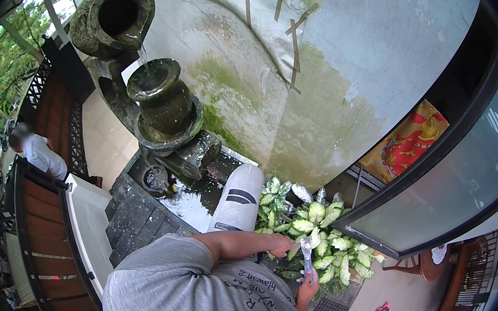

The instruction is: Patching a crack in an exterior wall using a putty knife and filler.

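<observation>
My right hand (307,287) grips the handle of a putty knife (306,254). Its blade points up and away from me, smeared with whitish material. My left hand (280,245) reaches across from the left, fingers curled and their tips close to the blade. Whether they touch it or pinch something small, I cannot make out. Just beyond both hands grows a plant with pale green, dark-edged leaves (316,218). Left of my left hand stands a pale, round-topped, cylinder-like thing with dark bands (241,192).
A tiered stone fountain (165,113) pours water into a pond (191,205) at left. The wall ahead (326,115) is stained and peeling, partly covered by taped sheeting (225,37). A glass panel (439,194) juts out at right. A person (42,155) is beyond the gate.
</observation>
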Demonstrator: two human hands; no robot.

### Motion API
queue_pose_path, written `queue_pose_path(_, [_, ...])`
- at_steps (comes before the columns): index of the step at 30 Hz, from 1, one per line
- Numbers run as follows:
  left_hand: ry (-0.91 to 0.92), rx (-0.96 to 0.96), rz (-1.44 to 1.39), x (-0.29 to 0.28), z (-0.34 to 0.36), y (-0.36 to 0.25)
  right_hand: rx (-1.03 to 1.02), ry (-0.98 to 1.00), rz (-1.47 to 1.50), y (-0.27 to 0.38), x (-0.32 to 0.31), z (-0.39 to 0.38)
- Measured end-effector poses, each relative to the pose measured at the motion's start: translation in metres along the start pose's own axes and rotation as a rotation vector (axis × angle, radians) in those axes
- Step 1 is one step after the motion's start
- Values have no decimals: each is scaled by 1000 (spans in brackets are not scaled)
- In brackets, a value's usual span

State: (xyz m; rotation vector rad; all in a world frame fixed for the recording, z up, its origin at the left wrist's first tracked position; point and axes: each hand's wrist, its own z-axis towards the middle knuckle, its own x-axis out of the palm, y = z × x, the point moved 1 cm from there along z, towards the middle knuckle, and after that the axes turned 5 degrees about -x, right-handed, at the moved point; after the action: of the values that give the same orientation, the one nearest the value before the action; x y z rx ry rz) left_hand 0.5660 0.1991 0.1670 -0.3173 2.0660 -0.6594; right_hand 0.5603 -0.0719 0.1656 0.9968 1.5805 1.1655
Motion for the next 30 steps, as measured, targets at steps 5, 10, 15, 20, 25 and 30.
queue_pose_path(5, [63, 16, 25, -11, -4, -5, 0, 151, 114, 12, 4, 0])
queue_pose_path(10, [-13, 52, 75, 2, 5, 0, 94, 54, 22, -21, -4, 10])
queue_pose_path(15, [9, 50, 129, 4, 4, -3, -5, 135, 161, -1, 1, 8])
queue_pose_path(20, [-76, 92, 115, 19, 13, 0, 77, 34, -27, -14, -14, 1])
queue_pose_path(25, [-338, 133, 95, 41, 26, 31, 49, 221, 51, 16, -8, 23])
queue_pose_path(30, [-8, 40, 169, -7, 5, -4, 49, 112, -116, 18, -13, 22])
